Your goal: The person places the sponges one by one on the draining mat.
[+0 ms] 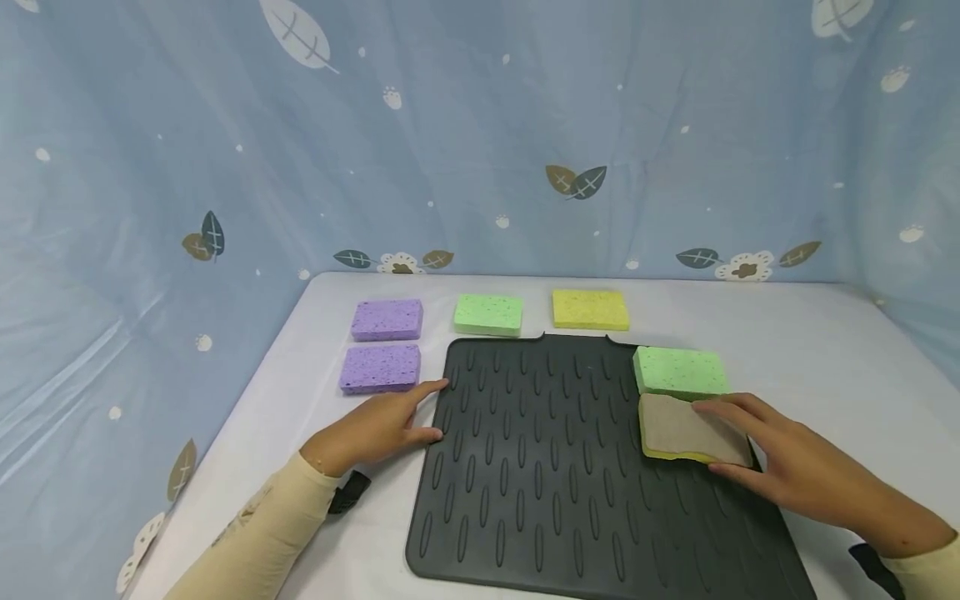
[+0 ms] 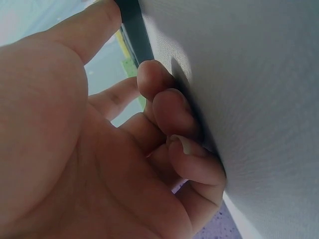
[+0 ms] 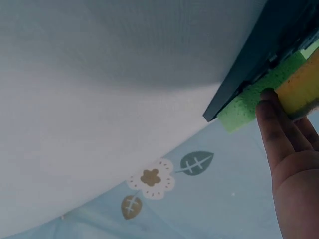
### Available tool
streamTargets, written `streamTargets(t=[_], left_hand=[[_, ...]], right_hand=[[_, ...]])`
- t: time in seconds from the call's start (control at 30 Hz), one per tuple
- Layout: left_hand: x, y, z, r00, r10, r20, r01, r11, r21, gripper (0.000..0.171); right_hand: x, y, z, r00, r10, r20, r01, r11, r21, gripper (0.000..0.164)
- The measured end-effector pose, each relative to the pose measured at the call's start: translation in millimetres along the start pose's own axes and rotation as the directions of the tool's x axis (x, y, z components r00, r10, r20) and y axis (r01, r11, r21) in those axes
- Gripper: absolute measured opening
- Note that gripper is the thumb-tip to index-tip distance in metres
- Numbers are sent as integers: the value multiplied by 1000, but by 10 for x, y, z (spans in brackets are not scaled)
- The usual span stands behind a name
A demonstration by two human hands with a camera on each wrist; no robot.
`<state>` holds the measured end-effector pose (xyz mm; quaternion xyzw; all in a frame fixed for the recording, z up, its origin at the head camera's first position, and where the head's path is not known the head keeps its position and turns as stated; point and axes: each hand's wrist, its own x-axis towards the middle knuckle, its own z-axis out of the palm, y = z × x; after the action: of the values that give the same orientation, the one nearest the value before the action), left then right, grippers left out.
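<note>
My right hand [image 1: 795, 458] grips the right end of a yellow sponge [image 1: 678, 423] with a beige upper layer, thumb on the near side and fingers on top. This sponge is at the right part of a dark grey ridged mat [image 1: 525, 467], in front of a light green sponge [image 1: 678, 369] at the mat's upper right corner. The right wrist view shows the yellow sponge [image 3: 301, 87] partly cut off. At the mat's left edge, my left hand [image 1: 375, 429] touches the rim with thumb and index finger; its other fingers rest loosely bent against the white table.
Two purple sponges [image 1: 380, 368] lie left of the mat, one behind the other. Behind the mat's back edge are another light green sponge [image 1: 487, 314] and a yellow sponge [image 1: 590, 309]. A blue leaf-patterned curtain [image 1: 480, 125] surrounds the white table [image 1: 780, 333].
</note>
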<state>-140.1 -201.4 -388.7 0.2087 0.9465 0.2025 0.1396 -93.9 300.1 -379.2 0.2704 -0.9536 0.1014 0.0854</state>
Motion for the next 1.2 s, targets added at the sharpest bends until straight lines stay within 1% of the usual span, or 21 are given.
streamTargets(t=[0.33,0.57,0.73,0.83,1.0,1.2], left_hand=[[3,-2,-2,1000,6,1,-6,1000,-16,75],[10,-7,-13,1000,0,-1,0,1000,-18,75],[3,-1,-8,1000,-3,8,3,1000,-21,75],[-3,9,-13,1000,-9,15,9,1000,-22,75],[1,16,-26,1000,4,3,-4,1000,-20,75],[1,22,-26,1000,6,6,-6,1000,-19,76]], right_hand=[[-51,18,61,998,1,61,-3,1000,27,66],[-48,34,80,998,-49,35,49,999,17,69],[-48,36,90,997,-44,59,43,999,30,69],[-44,39,94,997,-47,60,45,999,27,69],[-37,49,99,997,-52,48,51,999,4,71],[-23,64,95,996,-86,21,87,996,-22,72]])
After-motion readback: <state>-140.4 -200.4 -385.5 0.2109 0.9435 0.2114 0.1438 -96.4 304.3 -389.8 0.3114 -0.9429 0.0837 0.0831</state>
